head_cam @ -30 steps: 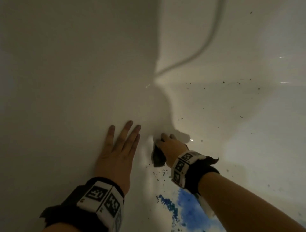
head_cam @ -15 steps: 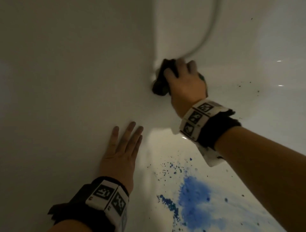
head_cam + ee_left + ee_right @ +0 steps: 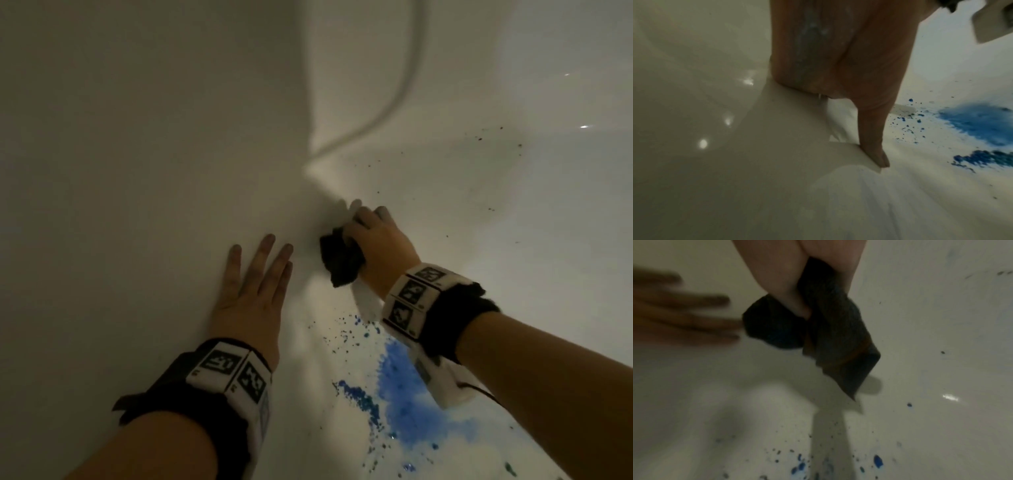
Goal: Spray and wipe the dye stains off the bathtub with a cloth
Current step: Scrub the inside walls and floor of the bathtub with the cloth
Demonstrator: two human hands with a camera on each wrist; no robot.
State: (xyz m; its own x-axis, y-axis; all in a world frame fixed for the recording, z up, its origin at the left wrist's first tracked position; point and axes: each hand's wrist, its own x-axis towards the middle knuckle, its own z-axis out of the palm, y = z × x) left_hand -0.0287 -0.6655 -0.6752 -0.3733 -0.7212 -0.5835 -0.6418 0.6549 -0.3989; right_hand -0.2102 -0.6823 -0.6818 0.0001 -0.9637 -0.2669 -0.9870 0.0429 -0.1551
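In the middle of the head view, my right hand (image 3: 376,243) grips a dark crumpled cloth (image 3: 340,258), fingers curled round it and pressing it on the white bathtub (image 3: 137,154) surface. Half a second ago this hand and cloth were higher, near the upper centre of the frame by the tub's curved corner; a second ago they were low again. So the cloth has come back down from a stroke to the corner, and I judge the wiping is under way, with most of the work left.

My left hand (image 3: 253,294) lies flat and open, fingers straight, at lower left of centre, where it was before, bracing on the tub.

The blue dye stain (image 3: 404,387) sits at the lower right of the frame, below the cloth and not touched by it, with dark specks (image 3: 342,332) scattered between them. More specks (image 3: 500,133) dot the upper right.

In the right wrist view the cloth (image 3: 818,331) hangs bunched from the fingers, its long axis running from the top centre to a pointed corner at lower right, aimed toward the blue spatter (image 3: 877,460) at the bottom.
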